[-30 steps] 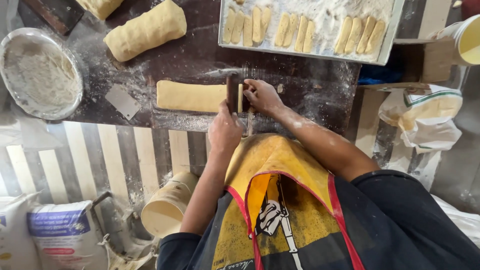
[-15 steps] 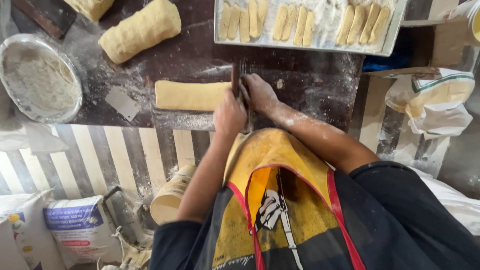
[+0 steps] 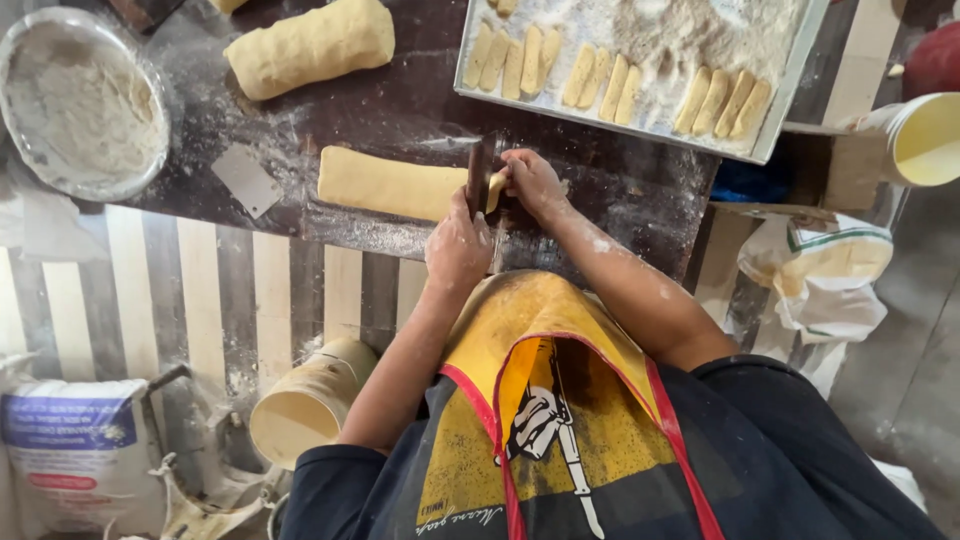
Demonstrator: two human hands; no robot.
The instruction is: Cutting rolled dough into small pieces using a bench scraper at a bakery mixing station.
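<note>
A flat slab of pale dough (image 3: 385, 185) lies on the dark floured worktable (image 3: 400, 110). My left hand (image 3: 458, 247) grips a dark cutter blade (image 3: 477, 180) that stands upright across the slab's right end. My right hand (image 3: 532, 183) pinches the cut strip of dough (image 3: 495, 190) just right of the blade. Behind the hands a metal tray (image 3: 790, 85) holds several cut dough strips (image 3: 610, 80) in flour.
A dough log (image 3: 312, 45) lies at the back left, by a round pan of flour (image 3: 75, 110) and a small flat scraper (image 3: 245, 180). A cream bucket (image 3: 305, 405) and a flour sack (image 3: 75, 450) stand below the table. Another bucket (image 3: 925, 140) and bags (image 3: 830, 275) sit at right.
The blade has shifted slightly along the slab's right end. My right hand now holds a cut strip beside it. The camera view has tilted.
</note>
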